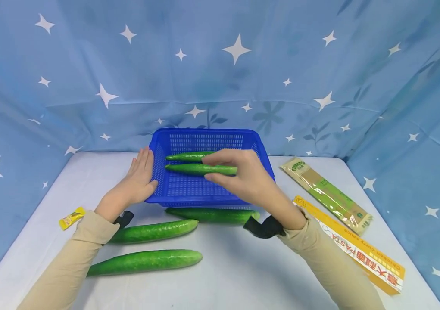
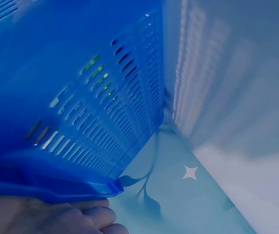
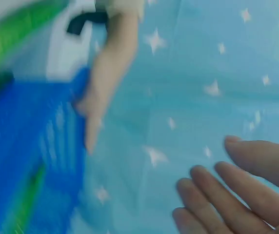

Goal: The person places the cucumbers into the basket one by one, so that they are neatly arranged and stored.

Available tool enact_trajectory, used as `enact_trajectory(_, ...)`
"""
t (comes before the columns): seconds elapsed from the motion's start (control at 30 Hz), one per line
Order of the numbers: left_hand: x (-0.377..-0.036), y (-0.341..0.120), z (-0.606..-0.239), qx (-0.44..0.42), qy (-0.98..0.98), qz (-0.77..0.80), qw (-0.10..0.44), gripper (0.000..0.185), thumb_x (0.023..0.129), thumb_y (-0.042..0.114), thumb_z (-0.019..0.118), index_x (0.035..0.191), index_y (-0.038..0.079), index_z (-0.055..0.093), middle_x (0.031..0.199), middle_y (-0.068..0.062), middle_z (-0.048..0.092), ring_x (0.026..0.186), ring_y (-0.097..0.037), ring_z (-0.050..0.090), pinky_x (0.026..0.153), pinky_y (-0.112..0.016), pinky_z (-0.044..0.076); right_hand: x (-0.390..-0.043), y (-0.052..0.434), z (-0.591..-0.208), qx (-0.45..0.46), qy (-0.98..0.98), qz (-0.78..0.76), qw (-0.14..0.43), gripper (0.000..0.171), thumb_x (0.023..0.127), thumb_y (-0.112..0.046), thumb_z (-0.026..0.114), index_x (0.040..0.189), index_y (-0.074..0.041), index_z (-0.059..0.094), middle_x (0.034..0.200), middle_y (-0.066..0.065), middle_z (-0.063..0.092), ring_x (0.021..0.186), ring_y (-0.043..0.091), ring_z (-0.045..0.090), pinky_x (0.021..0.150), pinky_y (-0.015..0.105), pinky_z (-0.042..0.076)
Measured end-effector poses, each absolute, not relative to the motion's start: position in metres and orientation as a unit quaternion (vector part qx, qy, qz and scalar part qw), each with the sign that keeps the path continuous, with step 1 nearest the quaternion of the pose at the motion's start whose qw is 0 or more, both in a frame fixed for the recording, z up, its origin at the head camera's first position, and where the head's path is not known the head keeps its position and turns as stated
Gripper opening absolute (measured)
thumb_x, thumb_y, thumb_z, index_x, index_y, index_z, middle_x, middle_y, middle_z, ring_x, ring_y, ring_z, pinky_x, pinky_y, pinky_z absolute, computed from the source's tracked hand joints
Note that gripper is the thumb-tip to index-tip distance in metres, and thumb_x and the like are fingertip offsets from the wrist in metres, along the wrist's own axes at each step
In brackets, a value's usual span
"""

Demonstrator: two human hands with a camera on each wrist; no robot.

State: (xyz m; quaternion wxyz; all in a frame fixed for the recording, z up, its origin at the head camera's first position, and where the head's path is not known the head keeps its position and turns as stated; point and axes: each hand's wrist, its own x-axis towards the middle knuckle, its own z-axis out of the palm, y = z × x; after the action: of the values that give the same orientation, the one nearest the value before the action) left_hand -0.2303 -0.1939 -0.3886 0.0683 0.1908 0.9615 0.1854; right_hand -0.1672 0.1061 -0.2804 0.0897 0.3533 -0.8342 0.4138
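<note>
A blue plastic basket (image 1: 204, 132) stands mid-table with two cucumbers inside, a far one (image 1: 188, 156) and a near one (image 1: 188, 168). My left hand (image 1: 140, 176) lies flat against the basket's left wall with straight fingers; in the left wrist view its fingers (image 2: 81, 217) sit under the basket's rim (image 2: 56, 187). My right hand (image 1: 208, 168) hovers over the near cucumber, thumb and fingers on either side of it. The right wrist view shows those fingers (image 3: 237, 195) loosely spread with nothing in the palm, and the basket (image 3: 42, 146) blurred.
Three more cucumbers lie on the white table in front of the basket: one (image 1: 212, 214) beside its front wall, one (image 1: 154, 231) below my left wrist, one (image 1: 146, 261) nearest me. A small yellow sachet (image 1: 71, 217) lies left. Two long pasta packets (image 1: 328, 193) (image 1: 355, 247) lie right.
</note>
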Motion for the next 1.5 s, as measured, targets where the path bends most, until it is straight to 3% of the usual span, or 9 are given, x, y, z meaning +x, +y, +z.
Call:
enact_trajectory(0.2, -0.230, -0.192, -0.389, 0.194, 0.961, 0.187, 0.064, 0.078, 0.101, 0.015, 0.039, 0.151, -0.009, -0.015, 0.158, -0.023, -0.028, 0.145, -0.037, -0.025, 0.118, -0.054, -0.010, -0.140, 0.089, -0.323, 0.400, -0.784, 0.475, 0.031, 0.030, 0.086, -0.007, 0.076, 0.115, -0.004, 0.073, 0.113, 0.004, 0.072, 0.109, 0.013, 0.066, 0.095, 0.028, 0.052)
enact_trajectory(0.43, -0.227, -0.193, -0.389, 0.194, 0.960, 0.194, 0.059, 0.077, 0.101, 0.014, 0.040, 0.152, -0.010, -0.014, 0.158, -0.023, -0.027, 0.145, -0.036, -0.026, 0.118, -0.055, -0.009, -0.119, 0.075, -0.393, 0.332, -0.770, 0.530, -0.128, 0.035, 0.088, -0.012, 0.076, 0.122, -0.007, 0.070, 0.121, 0.005, 0.069, 0.115, 0.014, 0.062, 0.101, 0.036, 0.049)
enact_trajectory(0.63, -0.230, -0.194, -0.389, 0.193, 0.960, 0.191, 0.067, 0.078, 0.102, 0.015, 0.039, 0.152, -0.008, -0.016, 0.157, -0.021, -0.030, 0.144, -0.032, -0.029, 0.118, -0.054, -0.010, -0.115, 0.067, -0.431, 0.295, -0.779, 0.515, -0.201, 0.042, 0.084, -0.013, 0.080, 0.124, -0.004, 0.069, 0.121, 0.006, 0.069, 0.112, 0.012, 0.063, 0.102, 0.032, 0.048)
enact_trajectory(0.8, -0.230, -0.195, -0.390, 0.190, 0.961, 0.188, 0.066, 0.078, 0.101, 0.015, 0.039, 0.151, -0.008, -0.016, 0.157, -0.021, -0.030, 0.144, -0.033, -0.029, 0.118, -0.054, -0.011, -0.114, 0.063, -0.447, 0.302, -0.799, 0.473, -0.216, 0.051, 0.077, -0.014, 0.086, 0.125, -0.007, 0.069, 0.121, -0.002, 0.069, 0.112, 0.006, 0.061, 0.102, 0.025, 0.045)
enact_trajectory(0.97, -0.229, -0.195, -0.389, 0.191, 0.961, 0.189, 0.066, 0.078, 0.101, 0.015, 0.039, 0.152, -0.008, -0.016, 0.157, -0.021, -0.029, 0.145, -0.035, -0.027, 0.118, -0.054, -0.011, -0.113, 0.062, -0.454, 0.320, -0.818, 0.436, -0.195, 0.052, 0.075, -0.014, 0.087, 0.124, -0.012, 0.070, 0.121, -0.009, 0.068, 0.116, 0.004, 0.057, 0.105, 0.024, 0.041)
enact_trajectory(1.33, -0.229, -0.195, -0.388, 0.191, 0.960, 0.194, 0.069, 0.078, 0.101, 0.016, 0.039, 0.151, -0.009, -0.016, 0.157, -0.022, -0.030, 0.144, -0.034, -0.029, 0.117, -0.055, -0.011, -0.111, 0.063, -0.455, 0.326, -0.829, 0.415, -0.183, 0.043, 0.080, -0.013, 0.084, 0.121, -0.018, 0.072, 0.116, -0.012, 0.068, 0.113, 0.004, 0.057, 0.101, 0.025, 0.043)
enact_trajectory(1.5, -0.228, -0.194, -0.389, 0.190, 0.960, 0.194, 0.071, 0.078, 0.101, 0.016, 0.039, 0.152, -0.008, -0.016, 0.157, -0.021, -0.030, 0.144, -0.033, -0.029, 0.118, -0.054, -0.011, -0.110, 0.063, -0.455, 0.324, -0.827, 0.427, -0.168, 0.043, 0.078, -0.009, 0.084, 0.119, -0.014, 0.074, 0.113, -0.009, 0.071, 0.109, 0.003, 0.060, 0.098, 0.023, 0.045)
